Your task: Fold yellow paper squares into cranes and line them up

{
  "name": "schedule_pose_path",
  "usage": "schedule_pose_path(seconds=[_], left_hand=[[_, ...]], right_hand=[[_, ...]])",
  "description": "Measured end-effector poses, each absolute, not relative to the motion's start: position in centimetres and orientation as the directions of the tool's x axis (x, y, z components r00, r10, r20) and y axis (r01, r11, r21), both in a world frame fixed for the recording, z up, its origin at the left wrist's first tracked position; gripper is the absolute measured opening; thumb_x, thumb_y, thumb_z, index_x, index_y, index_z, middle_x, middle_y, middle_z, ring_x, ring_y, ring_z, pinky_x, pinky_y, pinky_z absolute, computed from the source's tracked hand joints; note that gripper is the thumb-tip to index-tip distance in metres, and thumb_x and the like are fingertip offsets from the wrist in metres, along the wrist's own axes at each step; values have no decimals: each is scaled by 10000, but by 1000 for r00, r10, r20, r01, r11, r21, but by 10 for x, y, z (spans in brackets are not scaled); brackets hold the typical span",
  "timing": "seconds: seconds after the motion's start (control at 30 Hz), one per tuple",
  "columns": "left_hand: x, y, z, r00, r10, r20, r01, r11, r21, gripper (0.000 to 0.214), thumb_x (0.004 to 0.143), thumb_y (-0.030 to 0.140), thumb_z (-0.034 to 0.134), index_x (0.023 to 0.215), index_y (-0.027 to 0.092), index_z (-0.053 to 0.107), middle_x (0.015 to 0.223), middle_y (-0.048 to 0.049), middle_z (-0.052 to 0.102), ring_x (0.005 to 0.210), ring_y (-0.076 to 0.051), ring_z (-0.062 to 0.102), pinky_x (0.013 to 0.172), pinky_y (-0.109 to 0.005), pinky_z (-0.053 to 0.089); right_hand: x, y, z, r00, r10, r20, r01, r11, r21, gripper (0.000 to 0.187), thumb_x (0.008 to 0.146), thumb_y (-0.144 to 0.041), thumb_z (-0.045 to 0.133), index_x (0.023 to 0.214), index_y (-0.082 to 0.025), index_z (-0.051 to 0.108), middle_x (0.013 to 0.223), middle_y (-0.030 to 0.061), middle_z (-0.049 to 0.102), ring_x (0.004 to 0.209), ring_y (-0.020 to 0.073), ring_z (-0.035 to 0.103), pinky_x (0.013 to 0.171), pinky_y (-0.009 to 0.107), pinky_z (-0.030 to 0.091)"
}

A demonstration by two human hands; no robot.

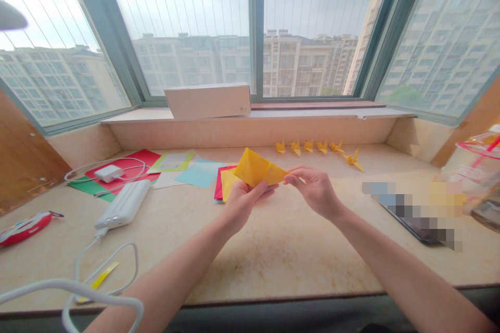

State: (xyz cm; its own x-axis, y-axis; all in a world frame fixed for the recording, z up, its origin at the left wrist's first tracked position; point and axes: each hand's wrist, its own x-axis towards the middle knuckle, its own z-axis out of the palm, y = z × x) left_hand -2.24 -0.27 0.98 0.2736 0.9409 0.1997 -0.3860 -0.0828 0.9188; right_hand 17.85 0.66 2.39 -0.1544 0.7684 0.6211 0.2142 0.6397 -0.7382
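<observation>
2 bare hands held 1 folded piece of yellow paper above the middle of the worktop, with 1 peak pointing up and 1 narrow corner pointing right. The left hand was clamped on the lower edge, thumb on the near face and fingers beneath; the right hand pinched the right corner, its grip closed on the tip between thumb and fingers. Just beside the left hand, to its left, a yellow sheet partly covered a red sheet; 6 small folded yellow figures were set out near the back, right of centre. The step in hand appeared to be the shaping of a fold at the right corner, the paper being judged only partly folded. The next move seemed to call for a steady left hold while the right hand set the corner true before pressing any crease; the layers behind were hidden, so their alignment could not be told.
</observation>
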Motion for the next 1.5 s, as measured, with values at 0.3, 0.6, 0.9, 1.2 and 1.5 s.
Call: schedule_pose_path(seconds=[0.3, 0.6, 0.9, 1.2, 1.5], left_hand=[[-17, -1, 5, 159, 963, 217, -368, -146, 918, 462, 755, 347, 799, 1159, 159, 676, 1072, -102, 740, 960, -263, 719, 880, -399, 593], [-15, -1, 4, 134, 973, 187, -342, -132, 930, 490, 722, 323, 815, 1169, 184, 669, 1058, -78, 738, 983, -262, 704, 898, -427, 586], [-16, 0, 3, 187, 966, 176, -358, -99, 928, 482, 720, 323, 818, 1155, 175, 672, 1089, -96, 737, 991, -275, 710, 933, -432, 564], [-17, 3, 0, 162, 975, 154, -372, -85, 924, 409, 723, 331, 822, 1076, 165, 700, 1053, -86, 746, 977, -256, 710, 917, -405, 571], [-18, -5, 10, 377, 925, 52, -326, 80, 942, 357, 805, 408, 758, 1004, 114, 711, 1128, -163, 722, 1042, -259, 701, 1003, -403, 505]], right_hand=[[175, 0, 25, -202, 759, 620, 299, 650, -699, 251, 902, -330, 614, 712, -209, 723, 922, 61, 755, 878, 218, 700, 853, 363, 529], [172, 4, 19, -157, 829, 537, 361, 554, -750, 205, 898, -363, 596, 910, -185, 699, 884, 74, 756, 821, 221, 707, 766, 353, 541], [170, 9, 16, -174, 885, 432, 151, 458, -876, 392, 871, -405, 657, 1183, -174, 603, 840, 68, 775, 774, 211, 732, 772, 359, 556], [172, 4, 19, -150, 853, 500, 293, 521, -802, 285, 891, -437, 624, 959, -195, 757, 806, 52, 775, 720, 211, 721, 688, 325, 557], [180, 1, 13, -400, 472, 786, 677, 730, -94, 201, 961, -226, 543, 997, -211, 740, 975, 84, 780, 938, 248, 696, 862, 398, 471]])
